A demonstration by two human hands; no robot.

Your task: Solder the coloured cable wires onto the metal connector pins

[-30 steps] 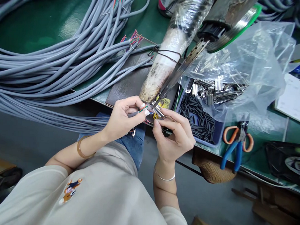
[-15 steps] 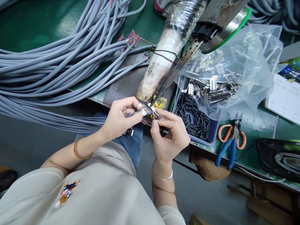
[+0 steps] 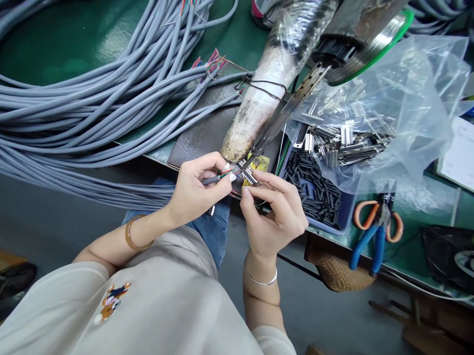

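Observation:
My left hand (image 3: 195, 189) pinches the stripped end of a grey cable (image 3: 212, 180), whose thin coloured wires stick out toward a small metal multi-pin connector (image 3: 248, 175). My right hand (image 3: 275, 208) grips that connector between thumb and fingers. Both hands meet at the table's front edge, right under the stained tip of a plastic-wrapped soldering tool (image 3: 259, 108) that slants down from the upper right. A yellow piece (image 3: 261, 163) lies just behind the connector.
A thick bundle of grey cables (image 3: 79, 102) covers the green table (image 3: 50, 44) at left. A blue tray of black sleeves (image 3: 318, 189), a clear bag of metal connectors (image 3: 360, 136) and blue-and-orange pliers (image 3: 376, 230) lie right.
Both hands keep their grip and stay joined at the tool's tip; only the view has swayed slightly left and back.

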